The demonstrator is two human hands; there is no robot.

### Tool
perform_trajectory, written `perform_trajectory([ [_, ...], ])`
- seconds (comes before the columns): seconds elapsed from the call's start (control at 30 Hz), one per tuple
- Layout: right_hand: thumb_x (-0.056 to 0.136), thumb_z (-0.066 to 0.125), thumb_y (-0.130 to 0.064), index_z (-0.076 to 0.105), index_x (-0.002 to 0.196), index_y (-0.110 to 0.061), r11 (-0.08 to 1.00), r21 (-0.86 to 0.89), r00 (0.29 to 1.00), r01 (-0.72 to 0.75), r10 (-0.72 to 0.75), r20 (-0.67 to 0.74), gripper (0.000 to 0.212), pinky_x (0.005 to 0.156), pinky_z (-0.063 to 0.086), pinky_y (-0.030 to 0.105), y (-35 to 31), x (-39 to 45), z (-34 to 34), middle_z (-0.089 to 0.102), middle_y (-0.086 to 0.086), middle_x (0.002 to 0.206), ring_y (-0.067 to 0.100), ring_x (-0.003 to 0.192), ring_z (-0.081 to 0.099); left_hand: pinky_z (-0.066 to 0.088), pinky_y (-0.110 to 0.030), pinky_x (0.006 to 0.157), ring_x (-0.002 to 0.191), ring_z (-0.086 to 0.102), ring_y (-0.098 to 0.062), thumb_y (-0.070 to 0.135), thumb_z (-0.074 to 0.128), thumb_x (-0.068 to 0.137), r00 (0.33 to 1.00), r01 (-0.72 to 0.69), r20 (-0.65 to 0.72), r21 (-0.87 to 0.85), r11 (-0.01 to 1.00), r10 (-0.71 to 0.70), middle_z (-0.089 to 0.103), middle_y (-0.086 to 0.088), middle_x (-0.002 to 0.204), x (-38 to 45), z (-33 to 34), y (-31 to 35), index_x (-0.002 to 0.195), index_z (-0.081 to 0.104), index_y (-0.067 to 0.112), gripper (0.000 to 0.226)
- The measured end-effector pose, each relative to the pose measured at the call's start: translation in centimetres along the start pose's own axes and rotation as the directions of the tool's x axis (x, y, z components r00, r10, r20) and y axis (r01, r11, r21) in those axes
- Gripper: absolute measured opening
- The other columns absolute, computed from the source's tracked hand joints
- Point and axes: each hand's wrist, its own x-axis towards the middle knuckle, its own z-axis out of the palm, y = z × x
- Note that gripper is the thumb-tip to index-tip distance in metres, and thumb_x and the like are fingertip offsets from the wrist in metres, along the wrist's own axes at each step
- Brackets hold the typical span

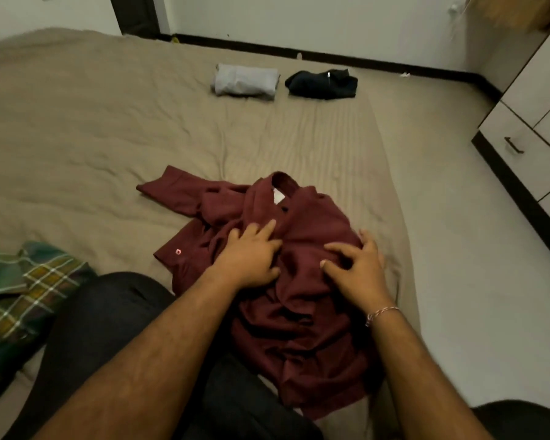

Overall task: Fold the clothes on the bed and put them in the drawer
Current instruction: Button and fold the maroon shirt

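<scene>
A maroon collared shirt (299, 312) lies crumpled on the beige bed (108, 138), collar pointing away from me and one sleeve spread out to the left. My left hand (251, 255) rests flat on the shirt's chest with its fingers stretched forward. My right hand (356, 265) lies on the shirt's right side, fingers spread and slightly bent over the cloth. A folded grey garment (245, 82) and a folded dark garment (323, 84) sit side by side at the far end of the bed. A green and yellow plaid shirt (23, 296) lies unfolded at my left.
A white cabinet with drawers and a dark handle (513, 145) stands at the right, across a strip of light floor (458, 249). My dark-trousered legs (102, 344) rest on the bed in front of me. A white wall with dark skirting runs behind the bed.
</scene>
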Motion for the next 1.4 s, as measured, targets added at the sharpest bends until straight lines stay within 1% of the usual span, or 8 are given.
perform_trajectory([
  [0.3,0.086,0.079,-0.014,0.074,0.12,-0.02,0.881,0.471,0.9,-0.044,0.239,-0.364,0.035,0.108,0.05,0.045,1.7,-0.8,0.8,0.069,-0.004,0.12,0.016,0.113,0.065,0.042,-0.05,0.105,0.127,0.048,-0.019,0.061,0.061,0.09,0.917,0.25,-0.206,-0.371,0.895,-0.341,0.054,0.011,0.136,-3.5,-0.8,-1.8,0.132,0.063,0.027,0.054],
  [0.53,0.088,0.076,-0.011,0.07,0.126,-0.024,0.826,0.523,0.88,0.212,0.071,-0.469,0.041,0.111,0.047,0.036,-2.5,-2.5,0.3,0.062,-0.007,0.129,0.008,0.123,0.059,0.058,-0.046,0.093,0.098,0.067,-0.019,0.027,0.067,0.079,0.407,-0.335,0.015,-0.928,-0.164,-0.913,0.074,-0.001,0.109,-3.8,-3.1,-4.7,0.116,0.075,0.025,0.038],
  [0.63,0.086,0.078,-0.012,0.061,0.141,-0.022,0.854,0.412,0.909,0.318,-0.15,-0.389,0.058,0.114,0.037,0.017,-4.7,-4.2,2.0,0.049,-0.007,0.14,0.004,0.135,0.047,0.053,-0.04,0.095,0.118,0.058,-0.024,0.023,0.066,0.081,0.342,-0.077,-0.236,-0.972,0.223,-0.91,0.052,0.003,0.129,-4.4,-3.3,-5.4,0.136,0.059,0.031,0.056],
  [0.77,0.085,0.078,-0.008,0.06,0.141,-0.025,0.849,0.402,0.912,0.342,-0.198,-0.359,0.061,0.111,0.037,0.013,-5.7,-4.8,2.9,0.046,-0.015,0.138,0.003,0.136,0.045,0.047,-0.038,0.103,0.118,0.055,-0.02,0.012,0.062,0.083,0.545,-0.188,-0.768,-0.504,0.843,-0.338,0.057,0.006,0.128,-4.0,-4.4,-4.0,0.134,0.061,0.021,0.052],
  [1.0,0.087,0.074,-0.007,0.077,0.092,-0.025,0.801,0.341,0.87,0.492,-0.439,-0.225,0.019,0.088,0.054,0.026,-3.0,-4.0,0.8,0.069,-0.014,0.099,0.012,0.1,0.068,0.041,-0.056,0.11,0.139,0.042,-0.031,0.06,0.071,0.085,0.763,0.459,-0.15,-0.56,0.69,-0.629,0.047,-0.004,0.15,0.8,-1.4,-6.7,0.15,0.048,0.023,0.079],
  [1.2,0.094,0.064,-0.02,0.068,0.114,-0.031,0.782,0.224,0.75,0.582,-0.623,0.224,0.024,0.096,0.052,0.025,-3.4,-5.1,1.8,0.068,-0.023,0.115,-0.001,0.111,0.064,0.038,-0.045,0.114,0.134,0.043,-0.018,0.037,0.065,0.094,0.693,-0.136,-0.678,-0.46,0.878,-0.248,0.05,0.004,0.143,2.7,-3.8,-5.6,0.143,0.052,0.027,0.051],
  [1.3,0.093,0.064,-0.005,0.072,0.111,-0.025,0.791,0.278,0.819,0.545,-0.573,0.025,0.028,0.094,0.051,0.02,-3.5,-5.4,2.3,0.069,-0.021,0.112,-0.001,0.109,0.065,0.043,-0.045,0.109,0.133,0.048,-0.016,0.051,0.065,0.092,0.92,-0.197,-0.385,-0.308,0.931,0.068,0.054,0.009,0.143,4.2,-3.7,-7.2,0.141,0.054,0.035,0.053],
  [1.4,0.09,0.067,-0.001,0.071,0.109,-0.026,0.893,0.258,0.918,0.369,-0.306,-0.254,0.032,0.091,0.052,0.023,-1.9,-4.3,1.4,0.068,-0.02,0.109,0.004,0.105,0.065,0.05,-0.044,0.096,0.11,0.06,-0.016,0.031,0.067,0.094,0.888,-0.185,-0.456,-0.222,0.957,0.066,0.067,0.009,0.115,3.6,-1.2,-7.9,0.113,0.073,0.027,0.02],
])
